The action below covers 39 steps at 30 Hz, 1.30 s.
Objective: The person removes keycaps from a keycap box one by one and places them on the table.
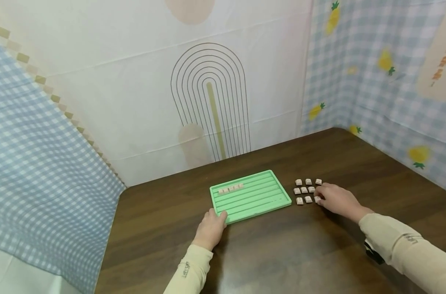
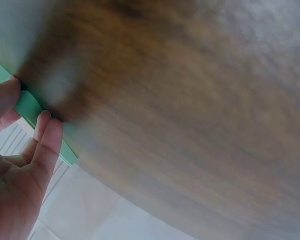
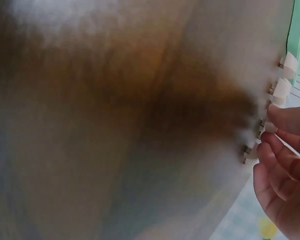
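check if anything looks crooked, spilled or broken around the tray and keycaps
Nothing stands out. The green tray lies flat on the table, five keycaps sit in line in one groove, and the loose keycaps beside it form a tidy grid by the right hand.

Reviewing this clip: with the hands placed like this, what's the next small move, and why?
Probably the right hand pinches and lifts the small beige keycap at its fingertips. Its fingers already touch the loose group on the brown wooden table, while the left hand grips the green grooved plastic tray by its corner.
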Available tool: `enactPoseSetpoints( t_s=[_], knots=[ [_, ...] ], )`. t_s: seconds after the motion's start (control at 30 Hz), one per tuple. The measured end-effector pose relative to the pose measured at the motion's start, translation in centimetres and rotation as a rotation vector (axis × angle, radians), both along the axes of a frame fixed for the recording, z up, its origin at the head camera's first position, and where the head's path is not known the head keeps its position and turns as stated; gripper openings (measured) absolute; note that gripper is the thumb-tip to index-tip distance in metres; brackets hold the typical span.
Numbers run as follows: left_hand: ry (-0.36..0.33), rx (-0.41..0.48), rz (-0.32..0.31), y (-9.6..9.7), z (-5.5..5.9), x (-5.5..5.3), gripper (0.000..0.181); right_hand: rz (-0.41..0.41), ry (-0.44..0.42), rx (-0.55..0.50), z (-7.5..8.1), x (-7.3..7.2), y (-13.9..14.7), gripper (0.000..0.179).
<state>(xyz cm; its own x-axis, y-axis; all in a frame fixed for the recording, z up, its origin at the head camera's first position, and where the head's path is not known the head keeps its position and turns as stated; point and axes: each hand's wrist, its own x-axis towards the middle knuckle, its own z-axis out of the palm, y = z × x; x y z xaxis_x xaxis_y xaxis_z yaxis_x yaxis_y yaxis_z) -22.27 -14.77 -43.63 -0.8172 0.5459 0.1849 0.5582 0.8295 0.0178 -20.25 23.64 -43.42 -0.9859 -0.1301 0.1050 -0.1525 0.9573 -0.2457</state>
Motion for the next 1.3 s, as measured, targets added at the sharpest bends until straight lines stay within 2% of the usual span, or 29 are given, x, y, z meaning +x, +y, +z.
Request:
enactPoseSetpoints(
  t_s=[0.23,0.4,0.6,0.83,0.97,1.1,1.17,1.3],
  knots=[
    [0.011,0.014,0.005,-0.2,0.0,-0.3,0.02,-0.026,0.007,0.01,0.0,-0.5,-0.2,0.008],
    [-0.028,0.029,0.015,0.0,0.2,-0.6,0.017,-0.028,-0.007,0.0,0.4,-0.7,0.0,0.01],
    [-0.073,0.016,0.039,0.2,0.1,-1.0,0.016,-0.023,-0.036,-0.009,0.6,-0.7,0.2,0.022],
    [-0.078,-0.003,0.057,0.4,0.0,-1.0,0.016,0.004,-0.054,-0.026,1.4,-1.2,0.6,0.022],
    [-0.091,-0.011,0.06,0.4,0.2,-0.9,0.016,0.023,-0.04,-0.02,2.7,-2.1,0.1,0.023],
    [-0.086,-0.026,0.057,0.3,0.2,-0.7,0.016,0.037,-0.02,-0.04,3.9,-3.4,-1.6,0.026],
    [-0.075,-0.036,0.051,0.2,0.1,-0.5,0.017,0.053,-0.014,-0.054,4.1,-4.0,-2.8,0.025],
    [-0.032,-0.059,0.038,0.1,-0.2,-0.4,0.019,0.09,0.027,-0.064,3.3,-5.4,-5.5,0.022]
  ],
)
